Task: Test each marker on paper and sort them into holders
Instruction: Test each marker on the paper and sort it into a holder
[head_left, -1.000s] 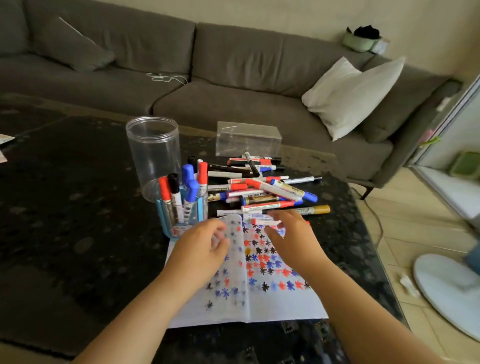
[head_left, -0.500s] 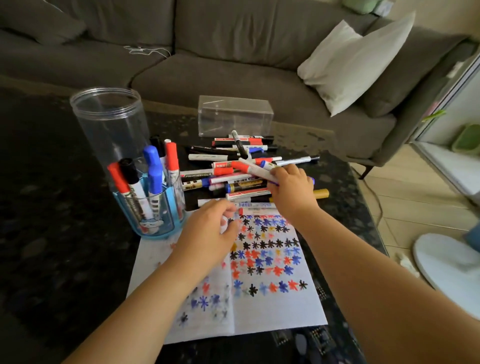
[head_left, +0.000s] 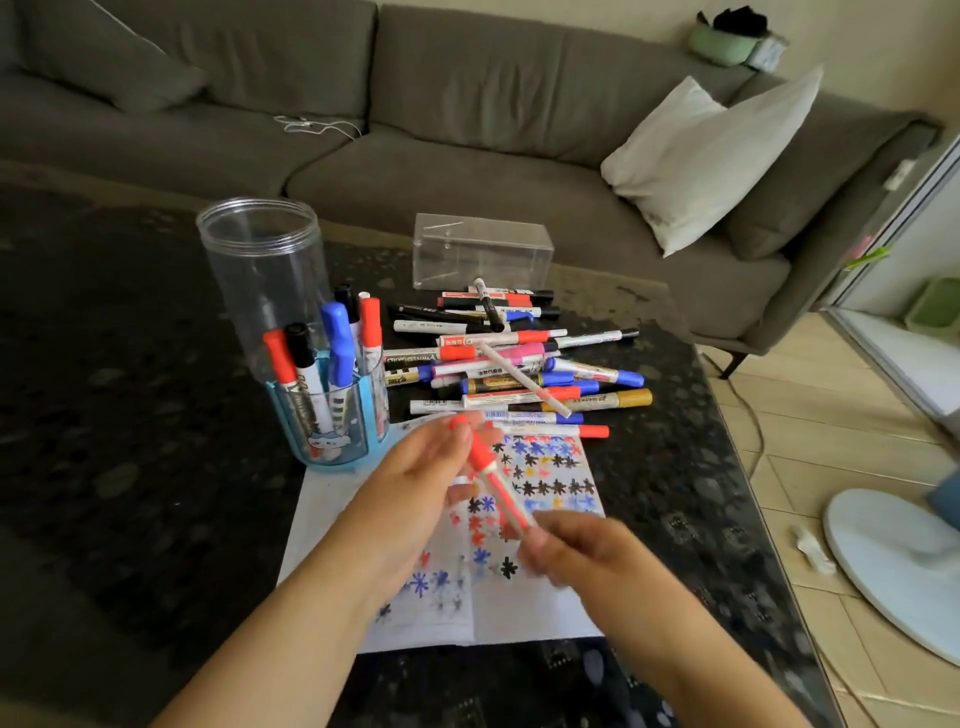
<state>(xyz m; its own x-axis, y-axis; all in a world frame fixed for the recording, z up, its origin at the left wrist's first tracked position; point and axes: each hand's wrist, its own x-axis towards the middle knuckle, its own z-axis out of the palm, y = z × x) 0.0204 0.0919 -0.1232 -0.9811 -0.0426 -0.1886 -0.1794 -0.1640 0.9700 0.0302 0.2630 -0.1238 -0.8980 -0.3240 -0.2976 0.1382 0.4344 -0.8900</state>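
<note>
One red-capped marker is in both hands' grip: left hand pinching its cap, right hand its barrel.

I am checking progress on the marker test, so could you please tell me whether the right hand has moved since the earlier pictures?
Yes. The right hand has come back from the marker pile toward the person, over the paper.

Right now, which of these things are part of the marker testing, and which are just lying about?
Part of the job:
red marker, held by left hand and right hand
paper with test marks
pile of markers
blue holder with markers
clear jar
clear box

Just lying about:
white pillow
sofa
white cable
</note>
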